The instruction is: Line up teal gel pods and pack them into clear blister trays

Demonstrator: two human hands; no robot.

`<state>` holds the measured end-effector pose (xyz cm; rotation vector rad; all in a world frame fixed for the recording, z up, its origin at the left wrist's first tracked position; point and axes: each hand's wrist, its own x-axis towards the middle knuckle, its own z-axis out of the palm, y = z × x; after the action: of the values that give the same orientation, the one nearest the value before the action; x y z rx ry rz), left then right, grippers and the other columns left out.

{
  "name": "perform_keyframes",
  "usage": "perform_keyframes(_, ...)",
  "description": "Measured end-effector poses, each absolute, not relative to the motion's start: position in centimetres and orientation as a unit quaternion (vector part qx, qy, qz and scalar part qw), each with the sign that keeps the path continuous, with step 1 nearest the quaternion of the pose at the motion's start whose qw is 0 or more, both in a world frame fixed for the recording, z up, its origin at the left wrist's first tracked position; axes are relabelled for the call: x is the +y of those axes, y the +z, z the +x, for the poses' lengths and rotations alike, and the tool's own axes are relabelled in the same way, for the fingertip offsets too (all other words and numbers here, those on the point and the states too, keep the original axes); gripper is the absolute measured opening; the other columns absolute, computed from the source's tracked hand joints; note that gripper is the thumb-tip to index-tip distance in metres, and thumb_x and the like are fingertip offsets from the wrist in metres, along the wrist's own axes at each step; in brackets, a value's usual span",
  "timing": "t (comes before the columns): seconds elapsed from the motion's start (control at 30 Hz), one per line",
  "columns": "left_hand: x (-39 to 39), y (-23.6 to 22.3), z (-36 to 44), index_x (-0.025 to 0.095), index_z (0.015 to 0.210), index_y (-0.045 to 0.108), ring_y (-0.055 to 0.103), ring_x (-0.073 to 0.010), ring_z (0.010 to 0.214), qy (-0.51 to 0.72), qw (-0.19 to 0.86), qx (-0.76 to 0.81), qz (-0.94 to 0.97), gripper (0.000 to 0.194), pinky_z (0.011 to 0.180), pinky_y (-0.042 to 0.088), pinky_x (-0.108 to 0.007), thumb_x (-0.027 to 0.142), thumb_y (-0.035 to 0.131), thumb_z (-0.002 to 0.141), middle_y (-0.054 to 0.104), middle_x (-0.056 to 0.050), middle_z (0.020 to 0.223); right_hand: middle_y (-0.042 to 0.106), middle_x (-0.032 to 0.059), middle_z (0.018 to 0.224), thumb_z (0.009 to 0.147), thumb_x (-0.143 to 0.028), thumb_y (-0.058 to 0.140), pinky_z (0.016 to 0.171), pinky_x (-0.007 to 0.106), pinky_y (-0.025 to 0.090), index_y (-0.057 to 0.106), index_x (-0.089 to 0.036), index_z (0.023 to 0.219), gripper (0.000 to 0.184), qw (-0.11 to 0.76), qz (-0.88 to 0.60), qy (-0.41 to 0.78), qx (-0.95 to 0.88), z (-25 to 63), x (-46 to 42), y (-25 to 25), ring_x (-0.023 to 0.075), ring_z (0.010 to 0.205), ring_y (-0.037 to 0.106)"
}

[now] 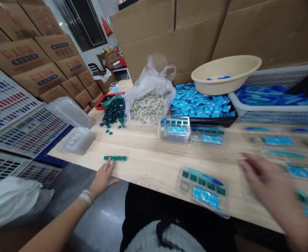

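Observation:
My left hand (104, 176), a band on its wrist, reaches over the table's near edge. Its fingers are stretched, the thumb apart, and the fingertips touch a short row of dark green square pieces (121, 158). Motion smears my right hand (267, 182) above the right part of the table; a bit of blue shows by its fingers, but I cannot tell whether it is held. Between the hands lies a clear plastic tray (180, 183) with a row of green squares, a blue pen-like stick (216, 181), a blue patterned packet (205, 197) and a small beige piece (185, 186).
Behind stand a pile of green pieces (114, 110), a plastic bag (151, 70) of beige pieces, a black box of blue packets (198, 101), a cream basin (224, 82) and a white basket (261, 113). Stacked clear trays (81, 140) lie left; filled trays (174, 134) stand mid-table.

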<state>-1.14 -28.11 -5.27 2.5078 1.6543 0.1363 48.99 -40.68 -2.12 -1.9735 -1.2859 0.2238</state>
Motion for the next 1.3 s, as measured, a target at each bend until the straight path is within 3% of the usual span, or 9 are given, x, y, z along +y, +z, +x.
perform_keyframes(0.13, -31.4, -5.5, 0.1, 0.022, 0.097, 0.058, 0.047, -0.0272, 0.107, 0.078, 0.093, 0.518, 0.847, 0.027, 0.09, 0.033, -0.042, 0.036, 0.049, 0.076, 0.048, -0.011, 0.122, 0.058, 0.0067, 0.086, 0.08, -0.04, 0.041, 0.062, 0.032, 0.047, 0.056, -0.024, 0.102, 0.032, 0.364, -0.611, 0.269, -0.65, 36.5, -37.1, -1.3, 0.0167, 0.068, 0.057)
perform_keyframes(0.27, -32.3, -2.1, 2.6, 0.021, 0.081, 0.058, 0.052, -0.022, 0.098, 0.203, 0.179, 0.532, 0.803, 0.015, 0.088, 0.034, -0.04, 0.027, 0.044, 0.079, 0.058, -0.008, 0.107, 0.052, 0.0071, 0.107, 0.076, -0.034, 0.05, 0.082, 0.037, 0.042, 0.048, -0.025, 0.115, 0.039, 0.398, -0.526, 0.366, -0.656, 29.8, -35.5, -2.6, 0.0192, 0.093, 0.052)
perform_keyframes(0.4, -30.5, 1.6, 9.0, 0.019, 0.077, 0.045, 0.057, -0.0166, 0.081, 0.396, 0.405, 0.521, 0.639, 0.012, 0.073, 0.041, -0.03, 0.03, 0.048, 0.077, 0.062, -0.006, 0.086, 0.051, 0.0098, 0.109, 0.07, -0.044, 0.055, 0.077, 0.038, 0.044, 0.037, -0.023, 0.122, 0.059, 0.5, -0.551, 0.524, -0.413, 29.6, -34.7, -3.3, 0.018, 0.088, 0.054)
perform_keyframes(0.5, -29.5, 2.4, 16.2, 0.018, 0.073, 0.039, 0.058, -0.0123, 0.07, 0.403, 0.595, 0.44, 0.539, 0.018, 0.062, 0.039, -0.023, 0.031, 0.051, 0.075, 0.062, -0.004, 0.083, 0.056, 0.0096, 0.103, 0.071, -0.048, 0.053, 0.076, 0.035, 0.044, 0.045, -0.021, 0.114, 0.051, 0.56, -0.482, 0.623, -0.257, 32.8, -35.7, -2.6, 0.0174, 0.086, 0.056)
perform_keyframes(0.7, -29.7, 1.6, 29.2, 0.017, 0.072, 0.041, 0.057, -0.0107, 0.068, 0.26, 0.727, 0.33, 0.544, 0.022, 0.058, 0.037, -0.02, 0.036, 0.053, 0.073, 0.061, -0.004, 0.079, 0.061, 0.0051, 0.092, 0.065, -0.041, 0.062, 0.07, 0.03, 0.045, 0.057, -0.021, 0.095, 0.036, 0.702, -0.53, 0.444, -0.17, 44.2, -40.7, 0.0, 0.016, 0.081, 0.057)
perform_keyframes(0.83, -29.5, 2.1, 36.5, 0.017, 0.071, 0.043, 0.052, -0.008, 0.055, 0.147, 0.722, 0.252, 0.627, 0.019, 0.051, 0.035, -0.018, 0.032, 0.056, 0.071, 0.06, -0.001, 0.067, 0.062, 0.0005, 0.084, 0.064, -0.04, 0.063, 0.048, 0.02, 0.041, 0.051, -0.024, 0.106, 0.046, 0.734, -0.578, 0.317, -0.162, 51.1, -43.5, 1.1, 0.0078, 0.056, 0.051)
perform_keyframes(1.07, -30.4, 3.0, 46.7, 0.016, 0.086, 0.049, 0.053, -0.0071, 0.051, -0.012, 0.725, 0.197, 0.661, 0.021, 0.047, 0.038, -0.016, 0.019, 0.059, 0.069, 0.058, 0.001, 0.064, 0.05, -0.0053, 0.049, 0.06, -0.043, 0.063, 0.032, 0.017, 0.013, 0.057, -0.015, 0.088, 0.041, 0.697, -0.642, 0.274, -0.164, 60.5, -46.9, 0.5, 0.0012, 0.033, 0.021)
perform_keyframes(1.13, -30.4, 2.3, 49.0, 0.016, 0.101, 0.045, 0.056, -0.0089, 0.054, -0.027, 0.751, 0.241, 0.614, 0.036, 0.049, 0.042, -0.018, 0.018, 0.06, 0.069, 0.058, 0.0, 0.067, 0.05, -0.005, 0.052, 0.061, -0.049, 0.059, 0.032, 0.018, 0.014, 0.056, -0.015, 0.089, 0.044, 0.691, -0.683, 0.19, -0.138, 63.4, -46.8, -0.2, 0.0016, 0.032, 0.02)
perform_keyframes(1.3, -29.6, -0.2, 55.3, 0.014, 0.117, 0.032, 0.054, -0.0071, 0.049, 0.05, 0.748, 0.335, 0.57, 0.048, 0.052, 0.046, -0.021, 0.007, 0.053, 0.074, 0.055, 0.002, 0.063, 0.059, 0.0042, 0.066, 0.073, -0.051, 0.04, 0.041, 0.022, 0.033, 0.057, -0.012, 0.096, 0.048, 0.479, -0.863, 0.071, -0.144, 69.3, -43.7, -2.3, 0.0081, 0.041, 0.041)
